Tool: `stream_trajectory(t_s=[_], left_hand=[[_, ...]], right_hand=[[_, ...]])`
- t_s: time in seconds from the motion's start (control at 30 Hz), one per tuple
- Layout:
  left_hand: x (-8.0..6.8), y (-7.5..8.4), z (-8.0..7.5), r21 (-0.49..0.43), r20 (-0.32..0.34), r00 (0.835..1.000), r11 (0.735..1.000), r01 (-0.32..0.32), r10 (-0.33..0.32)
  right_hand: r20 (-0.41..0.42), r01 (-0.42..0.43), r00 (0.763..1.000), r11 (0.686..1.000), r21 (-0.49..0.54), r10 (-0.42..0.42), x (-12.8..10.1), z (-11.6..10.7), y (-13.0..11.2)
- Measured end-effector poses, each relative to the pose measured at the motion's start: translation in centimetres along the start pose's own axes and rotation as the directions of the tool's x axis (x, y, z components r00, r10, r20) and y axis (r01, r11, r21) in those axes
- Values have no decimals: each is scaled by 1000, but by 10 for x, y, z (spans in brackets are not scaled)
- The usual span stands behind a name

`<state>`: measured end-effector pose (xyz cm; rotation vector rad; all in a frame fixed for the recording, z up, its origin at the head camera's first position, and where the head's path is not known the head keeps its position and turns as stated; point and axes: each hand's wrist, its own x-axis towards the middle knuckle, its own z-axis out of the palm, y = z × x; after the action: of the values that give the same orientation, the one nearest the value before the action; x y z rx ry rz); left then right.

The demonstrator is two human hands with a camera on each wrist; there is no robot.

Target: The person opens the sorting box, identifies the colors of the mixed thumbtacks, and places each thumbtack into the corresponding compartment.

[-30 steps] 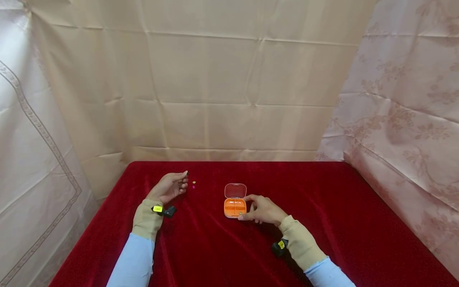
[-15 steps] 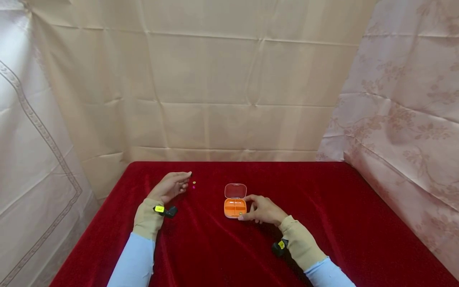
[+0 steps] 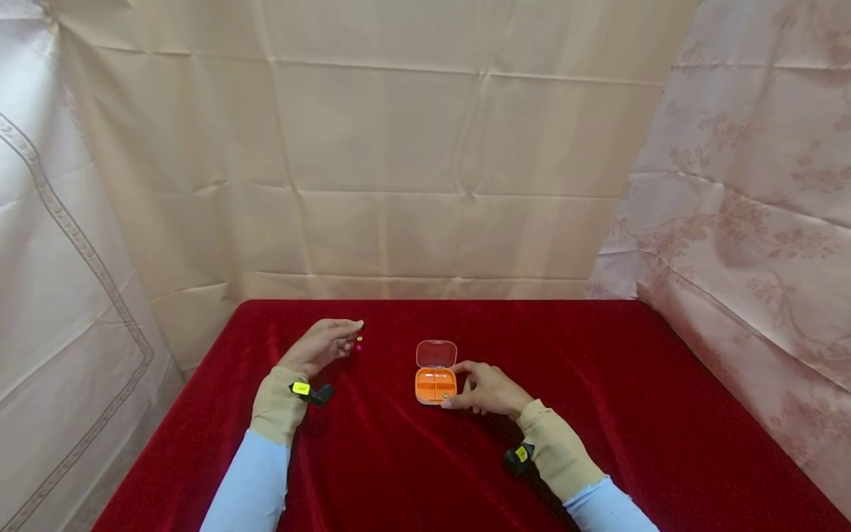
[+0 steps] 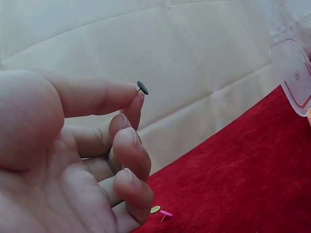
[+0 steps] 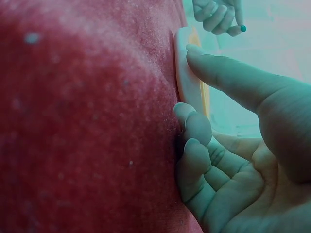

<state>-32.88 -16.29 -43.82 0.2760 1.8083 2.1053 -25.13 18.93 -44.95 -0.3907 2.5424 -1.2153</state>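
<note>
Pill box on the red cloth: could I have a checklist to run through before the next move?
1. Dark thumbtack held by the left hand: ok, pinched.
2. Its sharp end away from skin: cannot tell, hidden.
3. Pill box steadied by the right hand: ok.
4. Clear lid open: ok.
5. Free compartments: ok, only the near right one visibly holds a small piece.
6. Yellow thumbtack and pink thumbtack off the red cloth: not ok, both lie there.

Left hand (image 3: 322, 346): thumb, forefinger pinching, others curled. Right hand (image 3: 490, 388): thumb extended, lower fingers curled.
</note>
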Motion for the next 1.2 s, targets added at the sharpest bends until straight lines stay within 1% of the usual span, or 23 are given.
stream_trajectory(t_s=[0.1, 0.33, 0.47, 0.87, 1.03, 1.2], left_hand=[[1, -1, 2, 24, 9, 1000, 1000, 0, 0], [1, -1, 5, 52, -4, 1000, 999, 15, -15], [1, 0, 7, 76, -1, 1000, 997, 20, -20], [4, -1, 12, 151, 21, 1000, 988, 8, -11], [4, 0, 15, 165, 24, 1000, 986, 11, -15], [5, 1, 17, 178, 39, 999, 984, -2, -5]], right_hand=[[2, -6, 1000, 1000, -4, 6, 1, 0, 0], [13, -6, 1000, 1000, -7, 6, 2, 0, 2], [11, -8, 1000, 1000, 4, 8, 3, 0, 4], [2, -9, 1000, 1000, 6, 9, 2, -1, 4], [-2, -4, 1000, 1000, -6, 4, 2, -1, 4], [-3, -1, 1000, 1000, -2, 1, 1, -2, 2]])
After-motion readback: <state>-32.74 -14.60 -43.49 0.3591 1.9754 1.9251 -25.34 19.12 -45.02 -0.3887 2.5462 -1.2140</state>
